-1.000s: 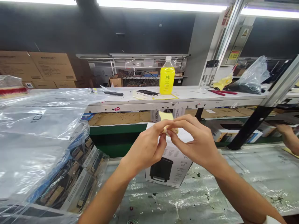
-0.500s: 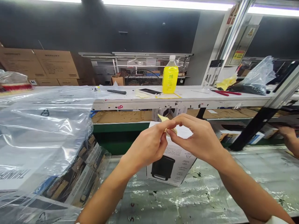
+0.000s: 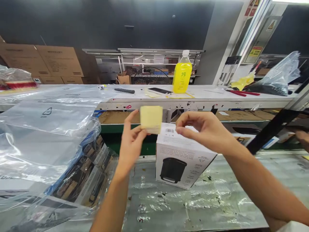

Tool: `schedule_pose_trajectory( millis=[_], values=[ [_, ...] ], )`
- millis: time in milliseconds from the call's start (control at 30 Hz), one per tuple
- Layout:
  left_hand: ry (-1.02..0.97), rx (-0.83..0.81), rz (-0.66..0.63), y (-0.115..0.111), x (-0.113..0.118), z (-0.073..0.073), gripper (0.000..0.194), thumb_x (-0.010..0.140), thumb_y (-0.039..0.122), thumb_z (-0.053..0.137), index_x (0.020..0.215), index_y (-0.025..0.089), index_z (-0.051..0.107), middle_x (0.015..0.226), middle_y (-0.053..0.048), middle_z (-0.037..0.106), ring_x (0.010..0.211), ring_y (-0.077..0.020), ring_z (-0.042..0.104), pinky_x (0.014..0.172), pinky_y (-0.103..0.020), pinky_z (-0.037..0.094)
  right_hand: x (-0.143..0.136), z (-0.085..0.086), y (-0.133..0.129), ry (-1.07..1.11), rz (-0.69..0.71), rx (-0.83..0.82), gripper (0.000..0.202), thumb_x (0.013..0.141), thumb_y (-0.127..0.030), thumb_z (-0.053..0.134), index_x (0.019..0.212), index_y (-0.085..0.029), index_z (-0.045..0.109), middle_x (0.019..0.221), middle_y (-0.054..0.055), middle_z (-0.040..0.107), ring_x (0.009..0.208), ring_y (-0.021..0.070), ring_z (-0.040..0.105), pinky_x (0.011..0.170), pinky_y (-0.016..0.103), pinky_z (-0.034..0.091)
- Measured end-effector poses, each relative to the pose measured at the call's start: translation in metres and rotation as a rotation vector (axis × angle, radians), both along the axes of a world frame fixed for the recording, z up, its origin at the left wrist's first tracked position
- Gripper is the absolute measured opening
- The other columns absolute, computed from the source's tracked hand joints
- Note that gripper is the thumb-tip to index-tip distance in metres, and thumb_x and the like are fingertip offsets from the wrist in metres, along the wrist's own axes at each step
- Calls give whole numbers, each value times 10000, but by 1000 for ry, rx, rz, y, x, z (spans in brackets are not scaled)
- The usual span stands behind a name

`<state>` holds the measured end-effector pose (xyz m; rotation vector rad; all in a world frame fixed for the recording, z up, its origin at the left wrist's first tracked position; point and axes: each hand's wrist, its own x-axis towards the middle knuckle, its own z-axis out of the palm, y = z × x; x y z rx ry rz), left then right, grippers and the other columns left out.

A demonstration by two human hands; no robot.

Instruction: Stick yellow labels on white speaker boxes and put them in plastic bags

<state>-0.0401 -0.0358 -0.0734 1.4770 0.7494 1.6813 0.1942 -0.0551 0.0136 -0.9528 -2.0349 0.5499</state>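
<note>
My left hand [image 3: 132, 138] pinches a small square of pale yellow paper [image 3: 151, 118] by its lower left corner and holds it upright, slightly blurred. To its right is my right hand [image 3: 202, 129], thumb and forefinger tips pressed together; whatever is between them, if anything, is too small to make out. Below and behind the right hand stands a white printed carton [image 3: 169, 151] with a picture of a black device on its front and a barcode on top. The right hand hides part of the carton's top.
Clear plastic covers stacked goods [image 3: 48, 129] on the left. Across the back runs a white shelf [image 3: 149, 104] bearing a yellow bottle [image 3: 182, 74], a black-handled tool [image 3: 124, 91] and red-handled pliers [image 3: 241, 92]. Another person's hand [image 3: 303, 138] shows at the right edge. A dark post [image 3: 267, 132] slants nearby.
My hands were together over the carton, with crumpled yellow paper between them. They have parted; the left has moved left with the paper, which now shows flat. The view has shifted slightly.
</note>
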Motion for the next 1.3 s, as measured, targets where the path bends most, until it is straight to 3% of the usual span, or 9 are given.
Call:
schedule_pose_trajectory(
  millis=[133, 367, 667, 800, 933, 1033, 1133, 1233, 1300],
  values=[
    [-228, -231, -117, -7, -47, -60, 188, 788, 318, 768, 831, 197, 630, 703, 5, 642, 642, -153, 599, 616, -242, 474, -6, -3, 32, -232, 39, -263, 193, 884, -382, 675, 852, -197, 721, 841, 10, 708, 780, 165, 604, 720, 310, 454],
    [-170, -604, -214, -49, -67, -169, 518, 741, 587, 768, 541, 179, 519, 580, 13, 467, 479, -117, 470, 532, -268, 335, -30, -9, 39, -530, 27, -312, 142, 874, -312, 625, 866, -206, 720, 780, 0, 683, 679, 152, 559, 600, 290, 409],
    [-59, -726, -207, -63, -60, -185, 220, 729, 330, 580, 563, 194, 530, 562, 29, 424, 487, -104, 302, 489, -256, 214, -39, -13, 36, -625, -42, -206, 99, 883, -326, 602, 900, -239, 646, 835, -6, 698, 742, 169, 611, 655, 289, 452],
    [13, -630, -177, -68, -76, -153, 227, 773, 328, 590, 616, 171, 642, 559, 1, 464, 550, -136, 381, 543, -273, 255, -40, 2, 56, -763, -23, -254, 390, 797, -442, 738, 1108, -248, 605, 856, 13, 704, 723, 210, 640, 626, 315, 475],
    [213, -295, 4, -100, -104, -80, 250, 982, 425, 597, 910, 228, 731, 702, -18, 583, 632, -173, 495, 587, -301, 339, -64, 34, 95, -770, 118, -176, 282, 800, -453, 749, 1010, -276, 688, 910, 39, 756, 767, 238, 700, 655, 343, 524],
    [448, 94, 370, -122, -115, -9, 119, 977, 386, 688, 1034, 284, 712, 862, -21, 663, 662, -176, 547, 613, -309, 422, -110, 64, 123, -683, 100, 183, 245, 882, -367, 683, 1086, -235, 713, 1069, 84, 781, 948, 272, 727, 850, 382, 555],
    [649, 312, 778, -117, -116, 55, 311, 865, 399, 846, 1092, 296, 661, 957, 1, 712, 664, -171, 571, 651, -306, 473, -171, 79, 142, -679, 174, 536, 711, 823, -300, 788, 1477, -151, 554, 1520, 192, 600, 1373, 359, 571, 1136, 470, 454],
    [851, 270, 936, -96, -119, 95, 359, 849, 450, 848, 1107, 270, 675, 1056, -30, 739, 857, -250, 682, 765, -337, 516, -230, 70, 149, -755, 284, 713, 1149, 771, -322, 889, 1698, -173, 227, 1793, 194, 152, 1628, 414, 200, 1286, 573, 231],
    [971, 157, 959, -82, -126, 111, 478, 844, 508, 836, 1219, 251, 685, 1189, -82, 735, 983, -326, 711, 835, -386, 539, -261, 62, 152, -798, 288, 687, 849, 907, -270, 770, 1654, -230, 369, 1766, 154, 283, 1603, 379, 293, 1275, 536, 262]
  ],
)
